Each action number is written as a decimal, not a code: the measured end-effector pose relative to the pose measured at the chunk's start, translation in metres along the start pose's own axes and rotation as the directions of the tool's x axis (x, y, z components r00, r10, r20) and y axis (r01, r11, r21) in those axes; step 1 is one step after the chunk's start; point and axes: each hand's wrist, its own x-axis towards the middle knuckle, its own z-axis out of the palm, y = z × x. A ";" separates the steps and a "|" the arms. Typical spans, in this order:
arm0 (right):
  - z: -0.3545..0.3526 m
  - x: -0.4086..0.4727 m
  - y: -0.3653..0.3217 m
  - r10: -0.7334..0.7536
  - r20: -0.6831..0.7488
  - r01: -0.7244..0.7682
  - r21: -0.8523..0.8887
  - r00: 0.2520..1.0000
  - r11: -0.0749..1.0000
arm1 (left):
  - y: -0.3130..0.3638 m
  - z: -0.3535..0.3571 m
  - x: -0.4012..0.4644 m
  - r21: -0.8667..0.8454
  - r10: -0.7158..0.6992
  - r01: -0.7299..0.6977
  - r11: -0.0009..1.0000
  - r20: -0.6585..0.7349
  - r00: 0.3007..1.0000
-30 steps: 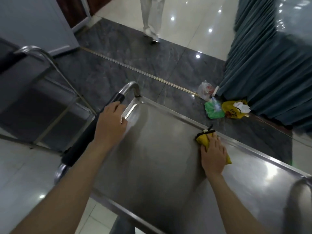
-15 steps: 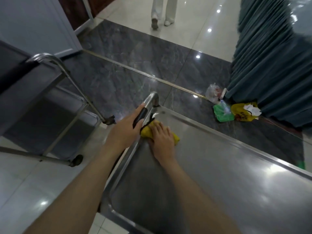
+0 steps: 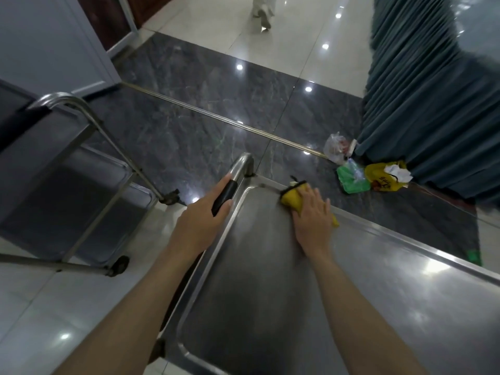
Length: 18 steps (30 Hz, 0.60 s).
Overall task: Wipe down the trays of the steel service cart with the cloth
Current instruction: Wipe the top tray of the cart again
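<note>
The steel cart's top tray (image 3: 270, 280) fills the lower middle of the head view. A yellow cloth (image 3: 292, 200) with a black edge lies on the tray against its far rim, near the far left corner. My right hand (image 3: 312, 216) presses flat on the cloth with fingers straight and spread. My left hand (image 3: 201, 223) grips the cart's black-sleeved handle (image 3: 224, 196) at the tray's left end, fingers curled round it.
A second steel cart (image 3: 81, 185) stands on the left, close by. Plastic bags, green (image 3: 351, 180) and yellow (image 3: 384, 177), lie on the dark floor beyond the tray, at the foot of a pleated teal table skirt (image 3: 433, 104). A person's legs (image 3: 263, 12) are far back.
My right hand slid the cloth along the far rim to the left corner beside my left hand, then back to the right a little. My left hand kept hold of the handle.
</note>
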 end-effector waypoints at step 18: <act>0.018 0.008 -0.059 -0.067 0.001 0.067 0.049 0.998 0.997 | -0.009 0.002 -0.001 -0.144 -0.008 -0.009 0.990 -0.120 0.993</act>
